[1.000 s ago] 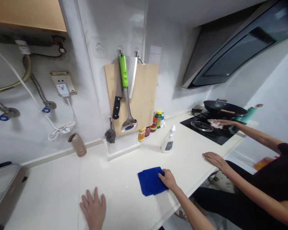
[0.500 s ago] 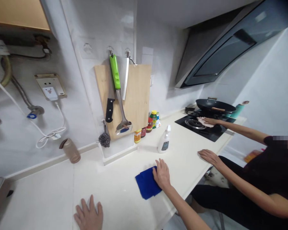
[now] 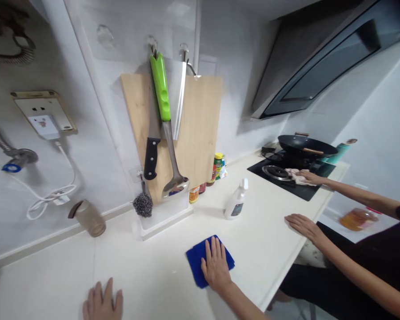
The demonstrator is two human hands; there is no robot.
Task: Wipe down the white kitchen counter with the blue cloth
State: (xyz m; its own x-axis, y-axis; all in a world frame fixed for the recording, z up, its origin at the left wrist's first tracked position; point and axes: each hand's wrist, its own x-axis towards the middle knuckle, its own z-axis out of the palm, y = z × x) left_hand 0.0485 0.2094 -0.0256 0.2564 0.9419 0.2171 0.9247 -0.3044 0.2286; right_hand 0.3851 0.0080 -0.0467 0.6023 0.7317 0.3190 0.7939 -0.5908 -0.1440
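My right hand (image 3: 216, 268) lies flat, fingers stretched out, on a folded blue cloth (image 3: 195, 262) on the white countertop (image 3: 146, 275). The cloth shows on both sides of the palm. At the bottom left, my left hand (image 3: 103, 304) rests palm down near the counter, fingers spread and holding nothing. Beyond the cloth stands a white spray bottle (image 3: 234, 202), upright and apart from both hands.
Another person's hand (image 3: 308, 177) presses a pale cloth (image 3: 295, 176) on the black stove (image 3: 303, 189); their other hand (image 3: 302, 224) lies on the counter edge. A wok (image 3: 306, 144) sits behind. A cutting board (image 3: 200, 133), knives and a ladle (image 3: 175, 182) hang on the wall.
My right hand has moved from the cloth's right edge onto its middle, fingers now flat. The view has shifted closer and to the right. The other person's cloth has shifted beside the burner.
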